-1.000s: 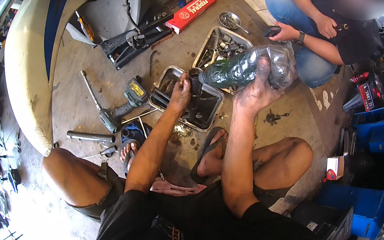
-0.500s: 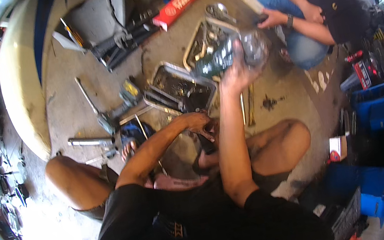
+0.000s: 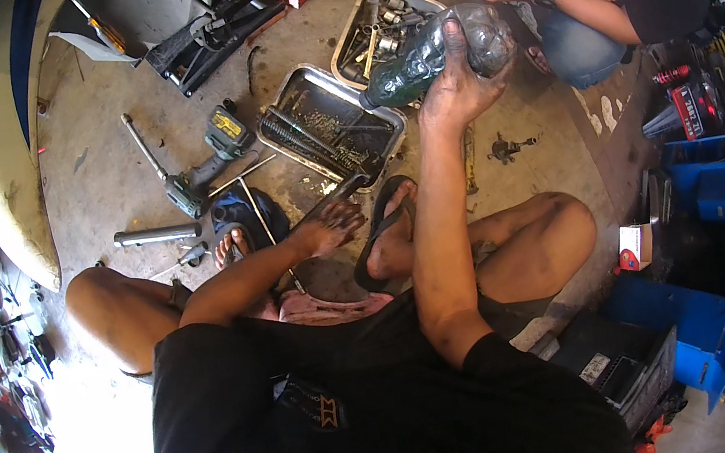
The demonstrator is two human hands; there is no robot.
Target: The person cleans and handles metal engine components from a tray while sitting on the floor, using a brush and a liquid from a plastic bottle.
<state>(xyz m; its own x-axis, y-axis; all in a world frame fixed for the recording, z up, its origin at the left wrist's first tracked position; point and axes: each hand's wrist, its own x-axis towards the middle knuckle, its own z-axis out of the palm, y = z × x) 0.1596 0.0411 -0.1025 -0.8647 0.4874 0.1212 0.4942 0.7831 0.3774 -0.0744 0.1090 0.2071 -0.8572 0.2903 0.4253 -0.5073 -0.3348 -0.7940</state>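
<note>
Plastic bottle (image 3: 426,55) held up in right hand (image 3: 454,84); left hand (image 3: 329,224) low.

Right hand (image 3: 454,84) raised on a straight, outstretched arm, fingers (image 3: 452,30) curled in a grasp — left hand (image 3: 332,225) low near the feet, palm down, fingers loosely spread.

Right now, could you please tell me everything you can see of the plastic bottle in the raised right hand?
The plastic bottle is clear, crumpled and grimy, with a dark greenish liquid showing inside. It lies roughly on its side, its narrow neck pointing toward the person's left and slightly down, above the metal trays on the concrete floor. The right hand grips its wider end from below, fingers wrapped around it; nothing else touches it. Whether it is capped cannot be told.
</note>
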